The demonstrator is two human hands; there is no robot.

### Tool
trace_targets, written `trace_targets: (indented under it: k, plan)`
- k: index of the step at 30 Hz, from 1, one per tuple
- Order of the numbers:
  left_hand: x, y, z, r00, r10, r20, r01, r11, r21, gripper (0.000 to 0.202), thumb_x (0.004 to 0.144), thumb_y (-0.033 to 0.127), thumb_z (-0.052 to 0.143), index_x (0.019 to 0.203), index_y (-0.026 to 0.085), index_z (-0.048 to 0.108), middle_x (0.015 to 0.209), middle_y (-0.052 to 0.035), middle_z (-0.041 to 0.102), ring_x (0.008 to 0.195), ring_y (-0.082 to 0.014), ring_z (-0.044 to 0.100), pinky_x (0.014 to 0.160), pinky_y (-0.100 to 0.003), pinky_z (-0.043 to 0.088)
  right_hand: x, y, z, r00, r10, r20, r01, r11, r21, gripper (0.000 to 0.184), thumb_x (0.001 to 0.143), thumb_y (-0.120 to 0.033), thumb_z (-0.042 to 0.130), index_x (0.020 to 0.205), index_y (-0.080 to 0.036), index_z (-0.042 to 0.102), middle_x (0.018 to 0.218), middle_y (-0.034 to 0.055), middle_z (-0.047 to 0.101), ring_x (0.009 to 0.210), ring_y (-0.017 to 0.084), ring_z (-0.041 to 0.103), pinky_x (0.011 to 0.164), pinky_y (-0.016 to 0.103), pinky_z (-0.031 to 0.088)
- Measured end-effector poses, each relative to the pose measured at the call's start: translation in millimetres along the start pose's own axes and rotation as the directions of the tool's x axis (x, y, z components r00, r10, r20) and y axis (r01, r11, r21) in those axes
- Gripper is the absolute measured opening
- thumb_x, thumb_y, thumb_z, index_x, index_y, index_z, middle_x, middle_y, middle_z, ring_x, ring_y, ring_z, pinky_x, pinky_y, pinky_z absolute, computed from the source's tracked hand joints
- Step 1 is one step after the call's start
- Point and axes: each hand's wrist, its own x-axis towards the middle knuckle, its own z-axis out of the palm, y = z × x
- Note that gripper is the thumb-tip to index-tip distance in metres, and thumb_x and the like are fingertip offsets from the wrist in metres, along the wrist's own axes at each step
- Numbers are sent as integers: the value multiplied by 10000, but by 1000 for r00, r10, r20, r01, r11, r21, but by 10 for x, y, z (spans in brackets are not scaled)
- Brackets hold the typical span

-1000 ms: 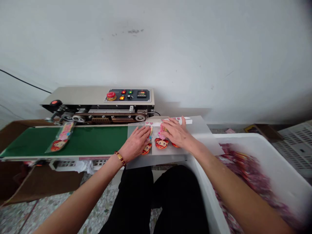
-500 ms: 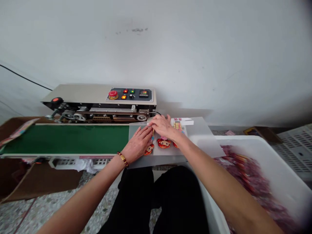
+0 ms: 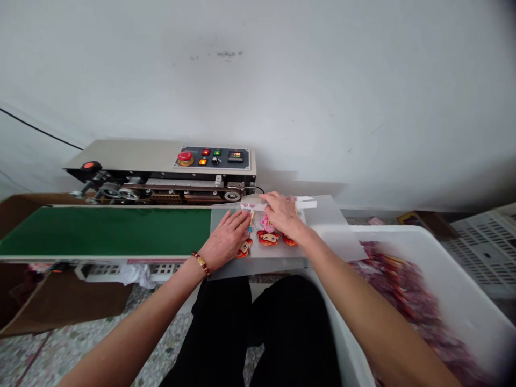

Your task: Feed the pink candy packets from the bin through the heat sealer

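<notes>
My left hand (image 3: 226, 239) lies flat, fingers stretched, over the leftmost packet (image 3: 244, 248), which is clear with a cartoon face printed on it. Just right of it, my right hand (image 3: 282, 213) rests on the upper part of the middle packet (image 3: 268, 237), its fingers extended and loosely bent. Partly covered by that hand and wrist is a third packet (image 3: 289, 241) of the same kind. All three lie side by side on a translucent plastic sheet (image 3: 328, 231), their tops towards the sealing machine (image 3: 165, 161).
A green conveyor belt (image 3: 121, 231) runs left from the sheet, in front of the machine. At right stands a white bin (image 3: 407, 236) with many reddish packets (image 3: 403, 290). A cardboard box (image 3: 80, 301) sits below the belt's left end, and a white plastic crate (image 3: 484, 242) is far right.
My right hand has shifted right, from the top of the left packet to the middle one. My left hand stays on the left packet. A packet at the belt's far left end has gone from view.
</notes>
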Motion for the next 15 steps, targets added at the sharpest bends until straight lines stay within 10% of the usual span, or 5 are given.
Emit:
trace_targets:
  k: [7, 15]
  plan:
    - [134, -36, -32, 994, -113, -9, 112, 993, -20, 455, 1028, 264, 392, 1459, 143, 472, 1537, -169, 505, 1455, -283, 448, 1238, -546, 315, -377, 306, -77, 988, -150, 41, 154, 976, -156, 416, 991, -190, 397, 1291, -273, 673, 1463, 74, 603, 1425, 328, 429, 1161, 743, 124]
    - [-292, -567, -323, 970, -241, -27, 241, 970, 32, 383, 1026, 310, 383, 1366, 213, 530, 1496, -124, 565, 1412, -301, 505, 1222, -620, 306, -308, 112, 8, 953, -286, 100, 301, 931, -207, 470, 1013, -201, 389, 1444, -265, 565, 1517, 84, 558, 1461, 308, 395, 1197, 723, 73]
